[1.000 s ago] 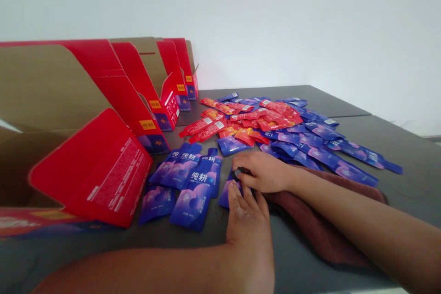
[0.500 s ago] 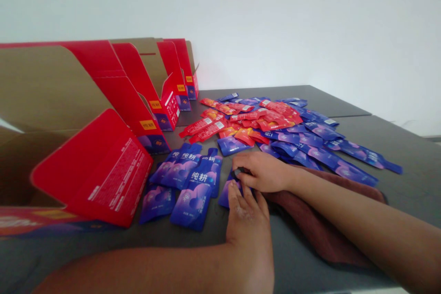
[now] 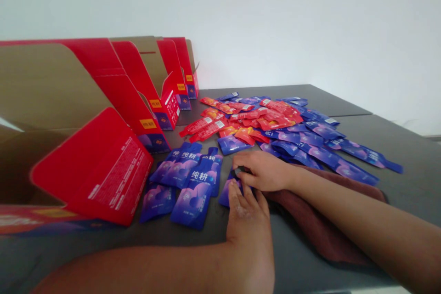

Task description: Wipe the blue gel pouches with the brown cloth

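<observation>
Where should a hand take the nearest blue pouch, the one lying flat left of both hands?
Probably its wide near bottom edge, coming from the near side with a low pinch. The front blue pouch lies flat on the table, that edge free, while its narrow far end abuts neighbouring pouches.

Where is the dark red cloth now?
In the head view, the dark red cloth lies on the dark grey table right of centre, under the right forearm, just nearer than the blue pouches.

dark table [image 3: 396, 147]: blue pouches [image 3: 193, 179], red pouches [image 3: 241, 121], red cartons [image 3: 138, 101], brown cloth [image 3: 310, 220].
</observation>
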Available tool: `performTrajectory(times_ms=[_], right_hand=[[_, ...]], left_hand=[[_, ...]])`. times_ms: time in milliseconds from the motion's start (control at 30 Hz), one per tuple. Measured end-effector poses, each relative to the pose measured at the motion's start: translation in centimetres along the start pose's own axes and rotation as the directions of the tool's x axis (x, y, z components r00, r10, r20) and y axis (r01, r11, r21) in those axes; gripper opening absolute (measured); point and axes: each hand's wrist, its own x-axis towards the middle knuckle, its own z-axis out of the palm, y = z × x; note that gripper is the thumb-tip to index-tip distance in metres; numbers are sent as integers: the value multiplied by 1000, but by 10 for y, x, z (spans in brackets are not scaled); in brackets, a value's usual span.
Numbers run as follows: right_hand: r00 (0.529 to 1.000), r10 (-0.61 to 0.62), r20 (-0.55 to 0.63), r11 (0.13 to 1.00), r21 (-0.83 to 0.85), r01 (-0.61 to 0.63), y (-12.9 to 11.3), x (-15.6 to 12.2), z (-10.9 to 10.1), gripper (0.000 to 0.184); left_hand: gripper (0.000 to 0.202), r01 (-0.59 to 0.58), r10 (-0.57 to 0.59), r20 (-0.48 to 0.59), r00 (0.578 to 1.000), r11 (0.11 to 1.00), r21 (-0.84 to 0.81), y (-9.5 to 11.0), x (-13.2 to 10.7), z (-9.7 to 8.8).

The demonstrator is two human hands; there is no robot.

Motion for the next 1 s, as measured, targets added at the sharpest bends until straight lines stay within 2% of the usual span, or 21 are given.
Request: performTrajectory(times_ms=[1000], right_hand=[[1000,14,-1,1000,-12,-14,1,0,1,9]], left_hand=[[48,-8,8,7,1000,1000,-8,1,0,0]])
